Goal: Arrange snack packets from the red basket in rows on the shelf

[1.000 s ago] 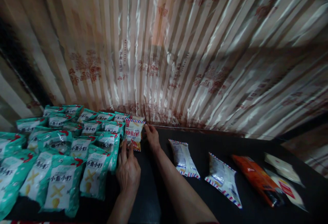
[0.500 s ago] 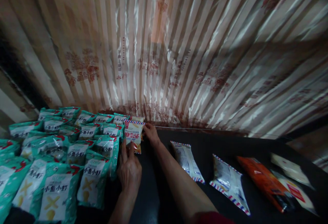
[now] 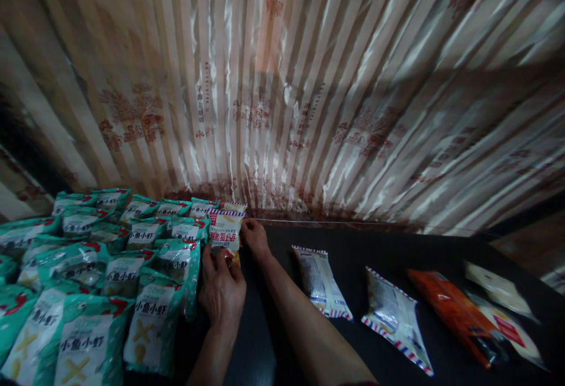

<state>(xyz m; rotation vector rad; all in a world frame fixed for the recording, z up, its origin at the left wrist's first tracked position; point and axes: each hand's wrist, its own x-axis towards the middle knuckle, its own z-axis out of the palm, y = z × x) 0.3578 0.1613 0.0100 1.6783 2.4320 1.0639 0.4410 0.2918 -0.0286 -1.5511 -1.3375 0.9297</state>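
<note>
In the head view, your left hand (image 3: 224,293) lays bent fingers over the lower front of a white snack bag (image 3: 226,230) with red lettering, while your right hand (image 3: 256,238) curls in at its right edge; whether either one truly grips the bag cannot be told, as parts of the fingers are hidden. The bag appears upright on the dark desk (image 3: 260,327), print toward you, at the right of the crowded teal bags (image 3: 148,330) and before another bag (image 3: 238,205) whose top edge peeks out behind. Such a soft, puffy packet could well slump forward if your fingers leave before its base sits flat, and a hard push backward might tip the one behind; a leftward nudge from your left hand could topple the nearest teal neighbors. Well to the right lie two striped bags (image 3: 321,283), an orange packet (image 3: 450,309) and two pale packets (image 3: 498,287), all beyond your hands, with a striped curtain (image 3: 265,109) behind
</note>
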